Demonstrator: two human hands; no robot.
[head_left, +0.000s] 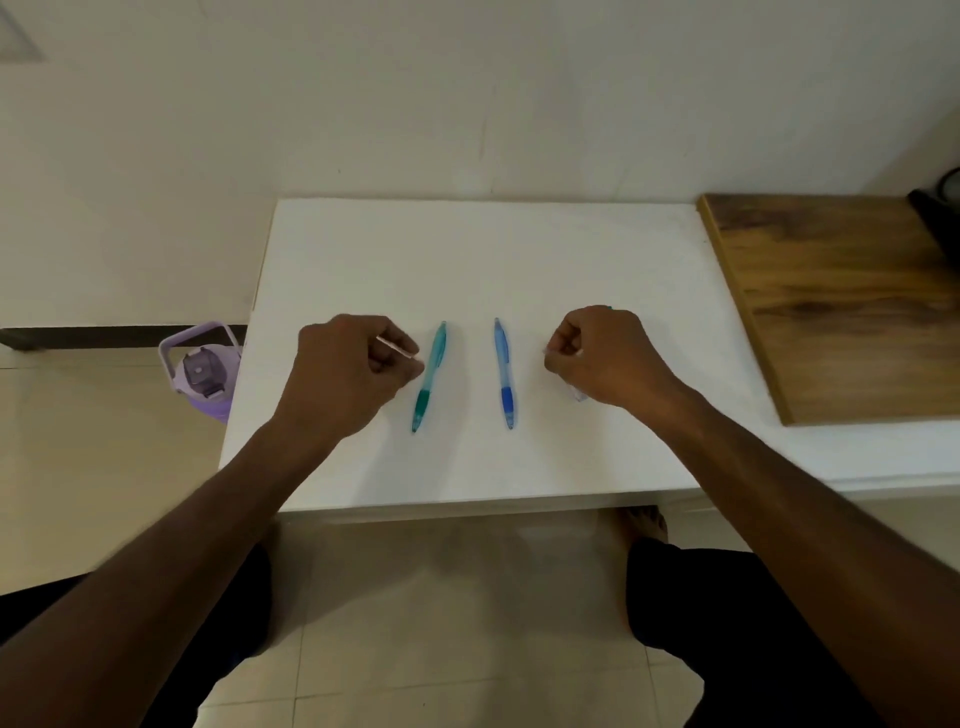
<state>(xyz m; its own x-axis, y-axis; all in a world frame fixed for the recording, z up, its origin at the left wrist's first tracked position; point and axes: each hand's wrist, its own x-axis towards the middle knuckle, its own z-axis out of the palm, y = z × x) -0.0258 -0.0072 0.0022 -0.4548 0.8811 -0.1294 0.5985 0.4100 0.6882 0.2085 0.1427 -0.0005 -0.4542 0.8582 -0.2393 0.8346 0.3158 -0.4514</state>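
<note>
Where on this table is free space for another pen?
Bare: the far half of the table up to the wall, and the strip at its front edge. Crowded: the middle row, left hand, green pen, blue pen, right hand.

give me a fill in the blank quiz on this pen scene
1. The green pen lies ____ of the blue pen.
2. The bottle on the floor is ____.
3. The left hand pinches a thin stick beside the ____ pen.
4. The board on the right is made of ____.

Missing words: left; purple; green; wood
</note>
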